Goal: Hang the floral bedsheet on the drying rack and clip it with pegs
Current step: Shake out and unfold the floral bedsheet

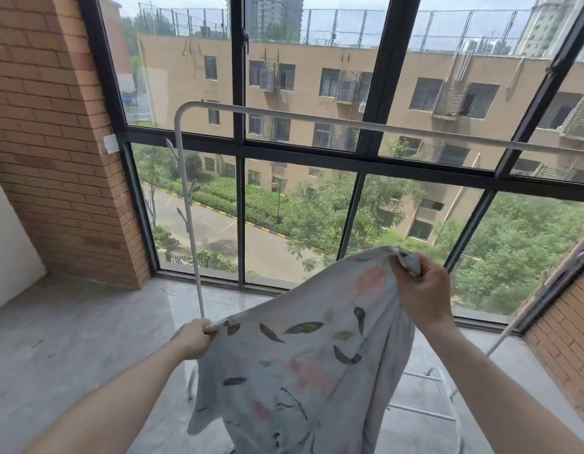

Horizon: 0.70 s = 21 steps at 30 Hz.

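The left hand (195, 339) pinches one edge of the floral bedsheet (303, 362), fingers curled tight on the hem; the right hand (421, 290) grips a bunched corner higher up and out to its side, so the cloth stretches between them as a slanting band and the rest sags below both wrists. The top rail of the drying rack (349, 124) runs above and beyond both hands, well apart from the cloth; nothing is over it yet. To do this well, I'd say, both hands should rise level with each other first, keeping the edge taut between them; then the edge goes over the rail from the near side and comes down evenly behind it, so that neither end drags on the floor (71, 339). The sheet is pale grey-blue, printed with pink blooms and dark green leaves; it looks thin and limp, crumpling wherever it is held. I can see no pegs.
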Available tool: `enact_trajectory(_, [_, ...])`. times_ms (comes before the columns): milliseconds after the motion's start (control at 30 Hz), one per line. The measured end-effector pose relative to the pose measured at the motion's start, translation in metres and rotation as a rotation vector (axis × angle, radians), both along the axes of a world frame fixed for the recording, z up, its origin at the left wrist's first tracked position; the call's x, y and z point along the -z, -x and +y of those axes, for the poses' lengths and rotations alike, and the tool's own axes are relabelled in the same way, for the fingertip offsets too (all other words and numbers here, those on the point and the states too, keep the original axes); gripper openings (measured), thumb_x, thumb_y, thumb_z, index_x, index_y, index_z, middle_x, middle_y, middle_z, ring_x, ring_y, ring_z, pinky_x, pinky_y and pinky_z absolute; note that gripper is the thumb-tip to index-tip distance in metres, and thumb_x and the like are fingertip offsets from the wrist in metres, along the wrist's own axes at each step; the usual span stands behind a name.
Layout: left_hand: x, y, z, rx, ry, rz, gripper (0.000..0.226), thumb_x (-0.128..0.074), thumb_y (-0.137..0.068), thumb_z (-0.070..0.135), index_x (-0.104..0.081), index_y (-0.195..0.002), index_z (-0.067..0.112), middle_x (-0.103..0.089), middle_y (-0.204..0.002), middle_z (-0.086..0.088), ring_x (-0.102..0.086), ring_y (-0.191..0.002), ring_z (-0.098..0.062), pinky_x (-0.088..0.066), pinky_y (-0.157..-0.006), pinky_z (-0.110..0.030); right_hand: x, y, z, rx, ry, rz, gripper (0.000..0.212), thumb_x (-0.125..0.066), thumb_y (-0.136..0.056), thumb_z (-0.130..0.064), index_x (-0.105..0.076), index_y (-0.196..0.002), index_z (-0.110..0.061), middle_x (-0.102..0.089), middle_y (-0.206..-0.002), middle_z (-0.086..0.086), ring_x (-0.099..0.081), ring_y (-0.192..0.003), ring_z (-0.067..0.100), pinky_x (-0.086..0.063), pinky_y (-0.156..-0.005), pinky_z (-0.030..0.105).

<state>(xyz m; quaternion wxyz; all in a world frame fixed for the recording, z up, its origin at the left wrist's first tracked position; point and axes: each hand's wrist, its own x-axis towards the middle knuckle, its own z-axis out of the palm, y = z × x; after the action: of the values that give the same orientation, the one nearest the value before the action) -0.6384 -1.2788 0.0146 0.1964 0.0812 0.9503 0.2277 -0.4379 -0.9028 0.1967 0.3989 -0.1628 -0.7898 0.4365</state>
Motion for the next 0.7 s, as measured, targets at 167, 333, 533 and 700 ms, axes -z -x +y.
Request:
enact_trajectory(167, [-0.146, -0.003, 0.045, -0.002, -0.418, 0.343, 0.027, -0.045, -0.083, 0.018, -0.063, -0.071, 0.034, -0.065, -0.071, 0.008, -0.06, -0.074, -0.022, -0.037, -0.059, -0.032, 0.022, -0.02, 0.026, 0.287, -0.407, -0.323, 0.027, -0.077, -0.082, -0.007, -0.056, -0.081, -0.024, -0.06, -0.081, -0.006, -0.057, -0.082, 0.025, -0.044, -0.068, 0.037])
enact_trajectory(333, [-0.272, -0.043, 0.111, 0.438, -0.545, 0.517, 0.031, -0.059, -0.091, 0.009, -0.067, -0.066, 0.025, -0.056, -0.053, 0.01, -0.044, -0.045, -0.008, -0.034, -0.042, -0.022, 0.008, 0.018, -0.059, -0.298, -0.406, -0.376, 0.071, -0.084, -0.081, -0.039, -0.051, -0.143, -0.029, -0.058, -0.127, -0.015, -0.051, -0.115, 0.007, -0.041, -0.097, 0.03])
enact_trajectory(533, [-0.232, -0.047, 0.113, 0.583, -0.178, 0.56, 0.04, -0.083, -0.072, 0.06, -0.067, -0.07, 0.024, -0.06, -0.061, 0.012, -0.056, -0.057, -0.006, -0.045, -0.051, -0.027, 0.0, 0.042, -0.06, -0.183, -0.149, -0.303, 0.034, -0.057, -0.088, -0.004, -0.052, -0.058, -0.02, -0.046, -0.049, -0.006, -0.037, -0.048, 0.011, -0.027, -0.049, 0.031])
enact_trajectory(700, [-0.114, -0.04, 0.084, 0.485, 0.089, 0.094, 0.033, -0.076, -0.082, 0.052, -0.071, -0.078, 0.019, -0.069, -0.078, 0.0, -0.064, -0.072, -0.02, -0.048, -0.06, -0.03, -0.007, 0.036, -0.054, -0.148, -0.015, -0.236, 0.018, -0.052, -0.091, -0.002, -0.06, -0.076, 0.002, -0.047, -0.06, 0.023, -0.035, -0.051, 0.017, -0.024, -0.048, 0.031])
